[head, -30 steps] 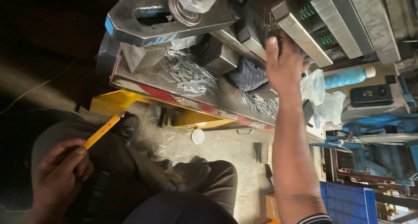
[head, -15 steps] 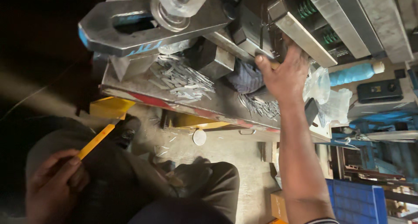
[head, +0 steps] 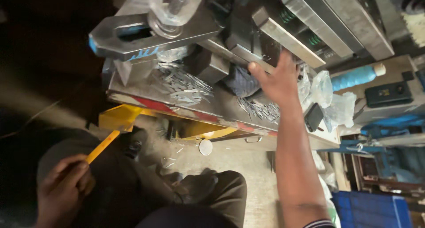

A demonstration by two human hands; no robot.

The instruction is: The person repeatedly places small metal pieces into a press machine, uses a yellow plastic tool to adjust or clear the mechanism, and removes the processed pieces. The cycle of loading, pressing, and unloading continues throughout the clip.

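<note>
Left to right, as I read the head view.

1. My left hand [head: 62,190] sits low at the left, over my lap. Its fingers are curled and pressed together around the near end of a thin yellow stick [head: 102,146], pinching it like a pencil. The stick slants up and to the right, and its free end lies just short of the yellow bracket [head: 116,117] under the machine bed. I judge the pinch keeps the stick ready while the hand stays out of the work area.

2. Above it stands a heavy steel clamp plate [head: 146,35] with a slotted end, with a bolt and washer [head: 166,24] through it. A clear plastic bag drapes over the bolt.

3. Below the clamp, the steel bed [head: 212,108] carries a heap of thin metal slivers [head: 183,84]. A second heap [head: 261,109] lies further right, near the wrist.

4. My right hand [head: 276,79] reaches up over the bed, fingers spread and palm facing away. It holds nothing. The fingertips touch or nearly touch the long steel bar [head: 287,39] of the tooling; I cannot tell which. A dark cloth [head: 241,84] lies just left of the hand.

5. At far right, crumpled clear bags [head: 330,99] and a blue spool [head: 354,77] rest on a side shelf, well apart from both hands.
</note>
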